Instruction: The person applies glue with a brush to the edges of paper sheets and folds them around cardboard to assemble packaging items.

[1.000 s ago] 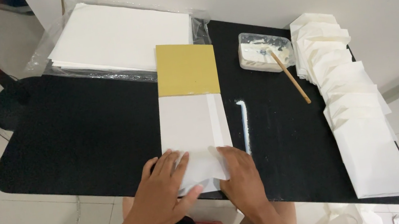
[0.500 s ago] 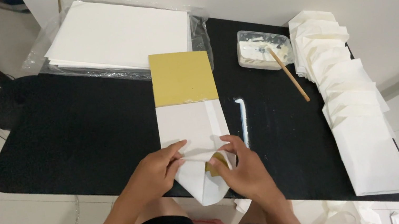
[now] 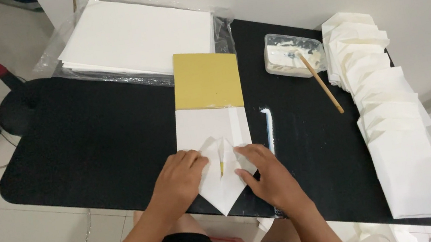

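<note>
**Head view: both hands pressing a folded white sheet at the table's near edge**

The head view shows a white paper sheet (image 3: 215, 155) lying on a black table (image 3: 92, 140), lower centre of the frame. Its long axis runs from the bottom of the frame toward the top, where it ends at a yellow card (image 3: 206, 79). The near end is folded into a point that overhangs the table edge, with two flaps meeting along a centre crease.

The left hand (image 3: 176, 182) rests flat on the left flap, fingers together and pointing right. The right hand (image 3: 267, 173) rests on the right flap, fingers slightly spread, pressing down. Neither hand grips anything. Both lie equally near the crease between them.

Upper left sits a stack of white sheets (image 3: 136, 35); right of centre, a glue tray (image 3: 291, 54) with a wooden stick (image 3: 320, 81); along the right edge, a row of folded paper pieces (image 3: 386, 105).
</note>
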